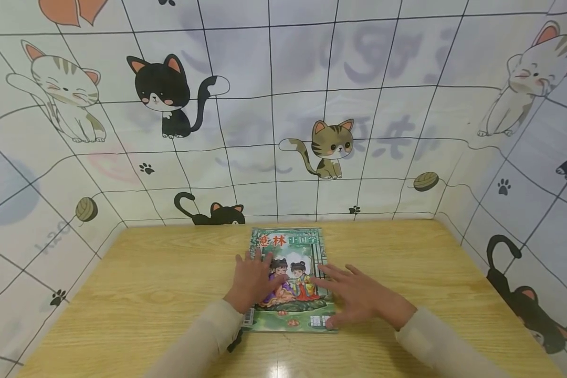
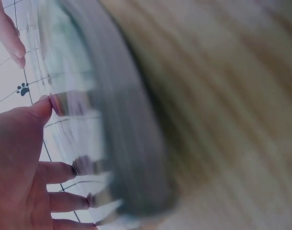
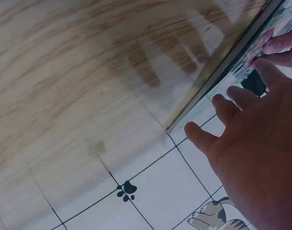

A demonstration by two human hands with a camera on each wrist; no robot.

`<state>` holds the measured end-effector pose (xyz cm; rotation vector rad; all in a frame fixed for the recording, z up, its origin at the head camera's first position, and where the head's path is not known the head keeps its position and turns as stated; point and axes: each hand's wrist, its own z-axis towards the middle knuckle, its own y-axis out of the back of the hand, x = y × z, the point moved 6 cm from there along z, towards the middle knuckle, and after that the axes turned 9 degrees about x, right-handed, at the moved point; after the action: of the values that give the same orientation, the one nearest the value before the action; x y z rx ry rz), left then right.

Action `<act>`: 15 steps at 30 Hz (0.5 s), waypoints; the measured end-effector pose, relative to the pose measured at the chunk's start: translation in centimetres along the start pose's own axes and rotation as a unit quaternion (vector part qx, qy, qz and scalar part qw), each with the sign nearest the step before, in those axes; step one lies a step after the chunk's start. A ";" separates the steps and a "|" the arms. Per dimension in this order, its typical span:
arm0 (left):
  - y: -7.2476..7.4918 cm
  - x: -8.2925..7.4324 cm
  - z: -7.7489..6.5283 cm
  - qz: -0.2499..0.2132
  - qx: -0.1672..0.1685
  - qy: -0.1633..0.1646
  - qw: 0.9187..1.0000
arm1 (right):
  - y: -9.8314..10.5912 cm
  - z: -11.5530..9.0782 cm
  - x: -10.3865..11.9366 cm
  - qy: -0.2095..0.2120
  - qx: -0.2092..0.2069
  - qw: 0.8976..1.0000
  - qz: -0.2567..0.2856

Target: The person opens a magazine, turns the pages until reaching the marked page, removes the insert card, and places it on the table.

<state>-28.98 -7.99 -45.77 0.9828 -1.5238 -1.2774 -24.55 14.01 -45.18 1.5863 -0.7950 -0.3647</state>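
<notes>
Near us, the magazine [image 1: 296,294] lies flat on the desk [image 1: 160,294], cover up and lower edge toward us, with the left hand [image 1: 252,281] spread over its left side and the right hand [image 1: 356,294] spread at its right margin, neither seeming to pinch; whether every right fingertip touches, we cannot tell. For steadying and squaring it, we judge light, even pressure from both sides best, as the glossy cover may slip under a hard push. Bare desk gives sliding room left and right, while the top edge sits close to the cat-patterned wall [image 1: 245,173].
</notes>
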 end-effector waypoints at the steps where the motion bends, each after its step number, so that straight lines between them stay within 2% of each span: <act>1: 0.0 -0.1 0.0 0.001 -0.002 0.000 1.000 | 0.0 0.0 0.0 0.004 0.004 1.000 0.003; 7: -0.2 -0.7 0.3 0.010 -0.006 -0.002 1.000 | -0.4 0.1 -0.7 0.008 0.031 0.999 0.042; 11: -0.2 -0.9 0.3 0.026 -0.004 -0.002 1.000 | -0.6 0.0 -1.1 0.013 0.030 0.998 0.057; 15: 0.0 -1.0 0.0 0.016 0.004 -0.018 1.000 | -0.8 -0.2 -1.5 0.011 0.030 0.998 0.061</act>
<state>-28.74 -7.06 -45.90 0.9420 -1.5667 -1.2729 -25.28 15.11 -46.21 1.5858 -0.8889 -0.2360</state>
